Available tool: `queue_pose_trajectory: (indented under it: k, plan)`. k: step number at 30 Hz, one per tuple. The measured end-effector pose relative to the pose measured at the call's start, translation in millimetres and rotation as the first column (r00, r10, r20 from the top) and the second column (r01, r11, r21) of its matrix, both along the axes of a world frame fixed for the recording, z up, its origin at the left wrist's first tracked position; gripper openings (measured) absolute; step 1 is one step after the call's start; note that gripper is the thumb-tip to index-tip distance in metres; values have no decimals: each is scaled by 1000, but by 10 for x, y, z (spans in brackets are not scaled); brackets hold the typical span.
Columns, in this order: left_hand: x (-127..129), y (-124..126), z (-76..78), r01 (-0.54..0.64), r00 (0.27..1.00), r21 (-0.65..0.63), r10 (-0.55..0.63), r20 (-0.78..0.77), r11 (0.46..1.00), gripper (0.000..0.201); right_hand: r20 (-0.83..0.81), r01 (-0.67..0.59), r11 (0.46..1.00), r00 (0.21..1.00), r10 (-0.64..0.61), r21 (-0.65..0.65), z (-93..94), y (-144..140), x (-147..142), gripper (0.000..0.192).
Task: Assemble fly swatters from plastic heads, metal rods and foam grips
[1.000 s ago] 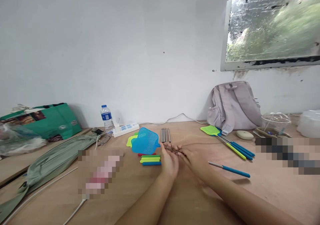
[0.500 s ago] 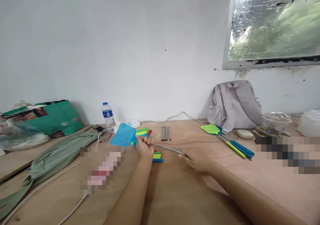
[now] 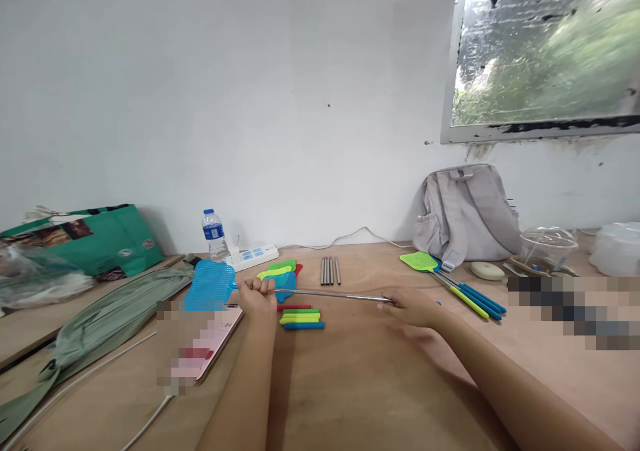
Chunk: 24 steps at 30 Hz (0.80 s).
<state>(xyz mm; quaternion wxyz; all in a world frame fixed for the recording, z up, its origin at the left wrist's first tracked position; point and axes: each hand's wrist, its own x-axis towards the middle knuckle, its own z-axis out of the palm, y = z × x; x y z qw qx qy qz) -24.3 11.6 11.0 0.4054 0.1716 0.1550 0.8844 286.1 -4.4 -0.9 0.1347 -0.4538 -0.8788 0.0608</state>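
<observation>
While the left hand [image 3: 259, 295] is closed in a fist around the neck of a blue fly swatter [image 3: 210, 285], just behind its mesh head, the right hand [image 3: 411, 305] pinches the far end of the swatter's telescopic metal rod [image 3: 333, 295] between its fingertips. Rod runs roughly level between the two hands, extended, just above the wooden table [image 3: 360, 384]. Mesh head points toward the table's left side and hangs over a pixelated pink object [image 3: 200, 344].

Directly under the rod, near the left hand: a small stack of coloured handle sleeves [image 3: 301, 317] (red, green, yellow, blue) lying flat on the table. Just behind the left hand: loose swatter heads [image 3: 281, 272], green, yellow, blue and red, overlapping. Further back toward the wall edge: a row of short metal rods [image 3: 330, 270], side by side.

Right of the right hand: finished swatters [image 3: 453, 283] with a green head and blue and yellow handles, lying near a grey backpack [image 3: 467, 211] that leans on the wall. Beside these, a pale oval object [image 3: 488, 271] and a clear plastic container [image 3: 549, 244].

Back edge, left of centre: water bottle [image 3: 215, 234], upright, and a white power strip [image 3: 251, 257]. Left edge: green bag [image 3: 95, 241], an olive fabric pouch [image 3: 110, 311], white cable [image 3: 145, 424].
</observation>
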Motion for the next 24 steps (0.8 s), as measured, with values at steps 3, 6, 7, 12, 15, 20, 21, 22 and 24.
queue_pose_trajectory:
  k: [3,6,7,12,15,20,21,22,24]
  plan:
    - [-87,-13,13,-25,999,-6,25,21,1000,41,113,72,992,990,-83,101,16,45,57,21]
    - [-189,-33,30,-45,998,-6,45,47,999,40,174,142,970,969,-177,196,36,65,111,16]
    - [-220,-38,32,-51,997,-7,51,51,999,40,182,157,963,963,-199,218,45,67,133,16]
    - [-305,-49,23,-69,995,-6,69,66,998,40,192,209,936,944,-269,284,81,85,309,14]
    - [-318,-45,16,-67,995,-9,68,69,998,40,196,254,911,924,-327,324,75,117,457,14]
    - [-396,-35,20,-86,993,-9,86,80,996,40,188,308,881,901,-392,359,36,171,685,17]
    - [-422,-35,18,-92,992,-1,92,82,996,41,187,314,878,898,-398,360,27,179,723,17]
    - [-449,-34,14,-99,992,9,97,82,995,41,187,319,876,896,-403,361,19,186,757,18]
    - [-500,-34,1,-117,990,34,114,79,992,41,187,327,871,891,-414,367,4,198,815,18]
